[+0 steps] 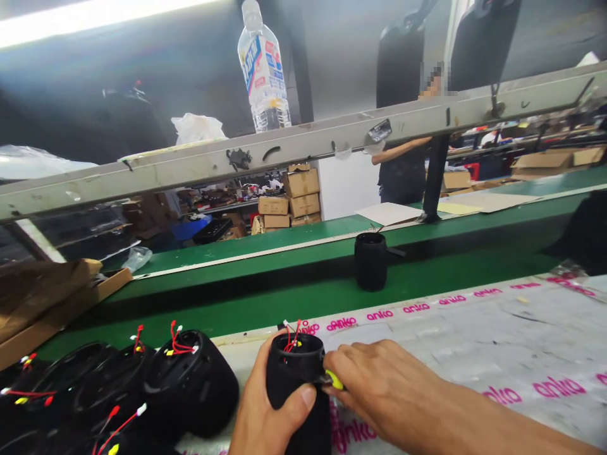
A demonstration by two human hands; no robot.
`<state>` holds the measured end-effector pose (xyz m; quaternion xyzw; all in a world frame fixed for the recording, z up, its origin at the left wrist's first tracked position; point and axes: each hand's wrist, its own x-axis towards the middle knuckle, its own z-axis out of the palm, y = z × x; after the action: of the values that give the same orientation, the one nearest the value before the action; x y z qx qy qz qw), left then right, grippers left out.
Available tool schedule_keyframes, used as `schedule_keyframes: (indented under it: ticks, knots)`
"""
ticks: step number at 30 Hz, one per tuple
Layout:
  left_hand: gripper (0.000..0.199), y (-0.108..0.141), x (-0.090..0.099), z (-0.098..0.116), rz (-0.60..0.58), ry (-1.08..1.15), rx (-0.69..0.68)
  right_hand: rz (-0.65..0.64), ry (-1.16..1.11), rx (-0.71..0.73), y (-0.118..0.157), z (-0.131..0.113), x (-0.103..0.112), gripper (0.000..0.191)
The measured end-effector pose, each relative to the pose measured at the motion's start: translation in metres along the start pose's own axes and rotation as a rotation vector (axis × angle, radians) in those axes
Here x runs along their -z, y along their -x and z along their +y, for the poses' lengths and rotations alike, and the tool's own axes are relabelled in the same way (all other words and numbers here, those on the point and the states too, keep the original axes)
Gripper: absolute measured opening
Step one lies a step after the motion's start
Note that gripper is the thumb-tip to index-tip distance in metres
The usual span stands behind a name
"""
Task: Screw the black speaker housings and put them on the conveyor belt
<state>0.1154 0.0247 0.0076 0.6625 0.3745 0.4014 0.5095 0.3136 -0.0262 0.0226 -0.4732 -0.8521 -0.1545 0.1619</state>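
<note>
A black cylindrical speaker housing [298,379] stands upright at the bottom middle, its open top facing up with red wires and small connectors poking out. My left hand [270,404] is wrapped around its left side, thumb across the front. At the rim's right edge, my right hand [374,379] grips a small yellow-handled tool [334,379]. A bit of metal shows at the tool's tip, against the housing just below the rim; its exact kind is hidden by my fingers.
More black housings [194,385] with red wires crowd the lower left. Another housing [370,262] stands on the green conveyor belt [303,294]. A cardboard box [61,303] lies at left. A plastic bottle [265,76] rests on the metal rail [190,161]. A person [403,167] stands beyond.
</note>
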Motion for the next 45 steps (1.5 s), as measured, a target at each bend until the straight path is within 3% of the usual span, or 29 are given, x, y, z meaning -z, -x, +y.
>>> schedule_keyframes:
  ticks: [8, 13, 19, 25, 28, 33, 36, 40, 45]
  knots:
    - [0.072, 0.001, 0.002, -0.001, 0.015, -0.068, -0.004, -0.003, 0.128, 0.093, -0.001, 0.001, -0.001, 0.031]
    - [0.073, 0.004, -0.001, -0.001, 0.088, -0.159, 0.004, -0.042, 0.16, 0.136, 0.001, 0.0, 0.008, 0.038]
    - [0.073, 0.006, -0.009, 0.001, 0.196, -0.245, 0.049, -0.116, 0.171, 0.156, 0.004, 0.003, 0.009, 0.033]
    - [0.075, 0.007, -0.015, 0.003, 0.232, -0.226, 0.049, -0.169, 0.261, 0.181, 0.004, 0.008, 0.007, 0.031]
    - [0.074, 0.004, -0.01, 0.003, 0.179, -0.176, 0.037, -0.138, 0.203, 0.136, 0.003, 0.011, 0.004, 0.026]
    - [0.075, -0.003, 0.006, 0.002, -0.097, 0.12, 0.083, -0.067, 0.017, 0.021, 0.006, 0.011, -0.008, 0.02]
    - [0.075, -0.004, 0.01, 0.001, -0.195, 0.258, 0.088, 0.006, -0.115, 0.026, 0.009, 0.011, -0.015, 0.018]
    - [0.07, -0.001, 0.011, -0.001, -0.198, 0.42, 0.176, 0.08, -0.306, -0.041, 0.009, 0.01, -0.013, 0.012]
    - [0.067, 0.001, 0.012, -0.001, -0.096, 0.316, 0.118, -0.034, -0.223, -0.115, 0.001, 0.0, 0.003, 0.01]
